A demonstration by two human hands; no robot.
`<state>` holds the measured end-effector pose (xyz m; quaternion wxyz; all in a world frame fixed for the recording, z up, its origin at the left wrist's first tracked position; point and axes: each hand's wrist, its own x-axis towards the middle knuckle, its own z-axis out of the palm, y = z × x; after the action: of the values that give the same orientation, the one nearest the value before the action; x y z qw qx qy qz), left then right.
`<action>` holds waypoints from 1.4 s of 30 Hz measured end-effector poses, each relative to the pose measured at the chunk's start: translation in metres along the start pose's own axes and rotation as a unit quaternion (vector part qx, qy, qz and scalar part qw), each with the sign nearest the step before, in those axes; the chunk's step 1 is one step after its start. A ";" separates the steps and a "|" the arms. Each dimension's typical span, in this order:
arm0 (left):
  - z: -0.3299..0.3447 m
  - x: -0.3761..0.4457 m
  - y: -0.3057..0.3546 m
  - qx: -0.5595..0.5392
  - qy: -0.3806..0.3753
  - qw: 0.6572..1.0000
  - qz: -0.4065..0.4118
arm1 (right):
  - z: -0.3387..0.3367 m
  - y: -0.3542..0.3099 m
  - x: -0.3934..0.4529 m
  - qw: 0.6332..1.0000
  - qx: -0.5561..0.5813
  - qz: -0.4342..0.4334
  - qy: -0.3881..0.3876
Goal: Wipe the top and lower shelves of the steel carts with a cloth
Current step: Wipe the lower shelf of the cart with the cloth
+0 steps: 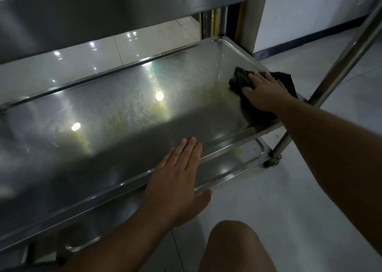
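Head view: cloth [239, 79] under right grip [263, 93].

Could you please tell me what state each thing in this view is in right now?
Right hand: fingers straight, pressing the cloth flat.
Left hand: open, palm resting on the shelf's front rim.
Cloth: dark, crumpled, lying at the shelf's right end.
Middle shelf: streaked, yellowish smears near its centre.
Bottom shelf: yellowish stain showing near its right end.
Caster wheel: resting on the floor.
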<state>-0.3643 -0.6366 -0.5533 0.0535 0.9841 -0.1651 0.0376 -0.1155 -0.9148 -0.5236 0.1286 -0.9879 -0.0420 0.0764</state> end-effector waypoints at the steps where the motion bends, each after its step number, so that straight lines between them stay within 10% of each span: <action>1: 0.000 -0.001 0.000 -0.004 -0.001 1.000 0.000 | -0.003 -0.001 0.011 1.000 -0.007 -0.006 0.003; 12: -0.004 -0.003 0.002 0.011 -0.023 1.000 -0.014 | 0.000 0.002 -0.039 0.995 -0.008 -0.094 -0.043; 17: -0.005 -0.003 0.004 0.021 -0.046 0.998 -0.022 | 0.025 0.012 -0.129 0.986 -0.024 -0.154 0.067; 30: -0.004 -0.006 0.002 -0.001 -0.031 0.999 -0.011 | -0.007 -0.020 0.038 0.999 0.002 -0.009 0.034; 38: -0.001 -0.006 0.001 0.026 -0.034 0.999 -0.009 | 0.019 -0.083 -0.052 0.961 -0.021 -0.273 -0.045; 42: -0.001 -0.008 0.001 0.018 -0.032 0.999 -0.011 | -0.002 -0.015 -0.086 0.980 -0.007 -0.196 -0.043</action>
<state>-0.3720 -0.6345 -0.5528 0.0307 0.9874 -0.1551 0.0082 -0.2007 -0.9099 -0.5059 0.1318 -0.9572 -0.2407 0.0915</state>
